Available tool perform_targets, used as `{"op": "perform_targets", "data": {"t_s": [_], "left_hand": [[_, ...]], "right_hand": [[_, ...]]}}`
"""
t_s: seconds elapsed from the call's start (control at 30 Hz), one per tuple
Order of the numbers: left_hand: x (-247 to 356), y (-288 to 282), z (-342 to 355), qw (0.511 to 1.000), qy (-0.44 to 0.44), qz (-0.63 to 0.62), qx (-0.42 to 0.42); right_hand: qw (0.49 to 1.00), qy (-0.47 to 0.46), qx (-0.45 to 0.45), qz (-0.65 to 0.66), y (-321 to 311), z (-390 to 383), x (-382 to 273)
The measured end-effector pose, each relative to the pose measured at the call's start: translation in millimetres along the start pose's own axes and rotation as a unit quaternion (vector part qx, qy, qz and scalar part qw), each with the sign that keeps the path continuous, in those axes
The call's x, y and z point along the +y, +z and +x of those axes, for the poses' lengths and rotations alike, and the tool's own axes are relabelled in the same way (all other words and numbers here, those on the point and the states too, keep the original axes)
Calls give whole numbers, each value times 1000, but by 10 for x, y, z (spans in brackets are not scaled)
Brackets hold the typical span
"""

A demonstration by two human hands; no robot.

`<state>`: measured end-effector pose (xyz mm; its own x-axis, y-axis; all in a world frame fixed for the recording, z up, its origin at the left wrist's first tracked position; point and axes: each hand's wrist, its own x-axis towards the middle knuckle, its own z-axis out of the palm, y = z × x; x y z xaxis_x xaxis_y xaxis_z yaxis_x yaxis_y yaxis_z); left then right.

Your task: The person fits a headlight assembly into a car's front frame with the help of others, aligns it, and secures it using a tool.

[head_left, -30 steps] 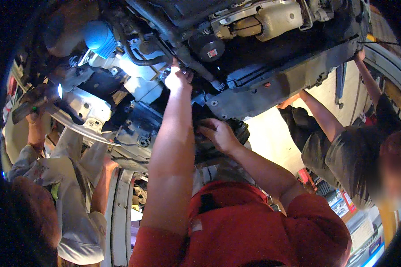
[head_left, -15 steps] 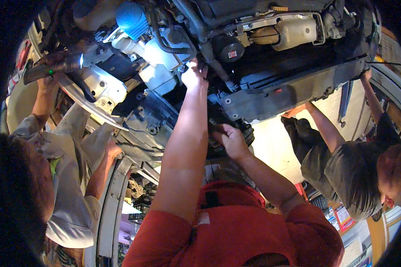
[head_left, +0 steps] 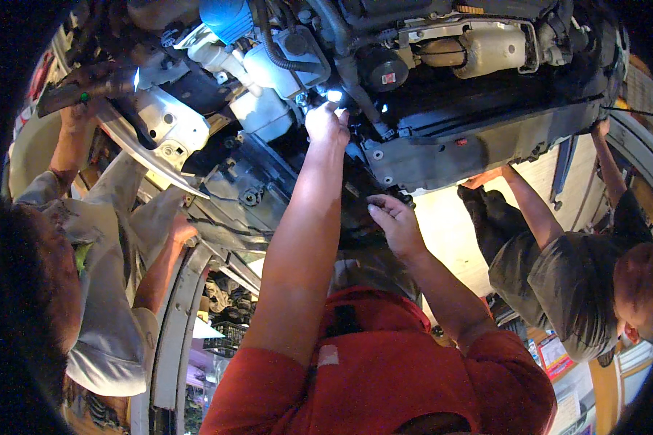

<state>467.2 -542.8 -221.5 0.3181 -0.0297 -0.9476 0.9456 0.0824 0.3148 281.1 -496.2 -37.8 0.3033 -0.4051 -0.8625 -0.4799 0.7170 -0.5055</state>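
My left hand (head_left: 328, 127) reaches up beneath the vehicle, fingers curled against small, brightly lit fittings below a translucent reservoir (head_left: 276, 61); what they grip is unclear. A ribbed hose (head_left: 265, 51) and a dark pipe (head_left: 355, 87) run close by. My right hand (head_left: 397, 225) is lower and to the right, its fingers loosely bent and apart, beside a dark underbody part (head_left: 359, 181). A long grey panel (head_left: 471, 156) extends rightward above it.
At left a co-worker (head_left: 105, 290) in grey raises a lit flashlight (head_left: 87, 93). At right another person (head_left: 580, 290) has both hands up at the grey panel. A black crate (head_left: 225, 333) and shelves with papers sit in the background. A silver canister (head_left: 486, 51) hangs overhead.
The view has shifted, so the underbody sits farther right and higher, then slightly lower. My right hand's thumb and fingertips have drawn back from the dark part and show more clearly.
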Motion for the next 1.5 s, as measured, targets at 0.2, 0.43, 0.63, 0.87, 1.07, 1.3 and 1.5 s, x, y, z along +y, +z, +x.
{"op": "perform_targets", "data": {"t_s": [0.2, 0.43, 0.63, 0.87, 1.07, 1.3, 1.5], "left_hand": [[-2, -73, 38, 1000, -12, -7, 10], [61, 15, 112, 980, -126, -151, -5], [165, 176, -155, 987, -121, -93, -58], [156, 27, 71, 994, -88, 63, -13], [147, -50, 37, 985, -39, -152, -66], [224, -56, -30, 958, -85, -275, -2], [107, 46, 75, 967, -20, -251, -38]], "right_hand": [[1000, 22, 10, 2, -214, -116, -23], [999, 50, 2, -1, -257, -67, 91], [999, 39, 4, -21, -112, -61, 167], [998, 57, -11, 0, -68, -27, 175], [998, 62, -16, -6, -71, 3, 196], [997, 70, -13, -10, -50, -47, 201], [996, 82, -1, -43, -116, 33, 322]]}}
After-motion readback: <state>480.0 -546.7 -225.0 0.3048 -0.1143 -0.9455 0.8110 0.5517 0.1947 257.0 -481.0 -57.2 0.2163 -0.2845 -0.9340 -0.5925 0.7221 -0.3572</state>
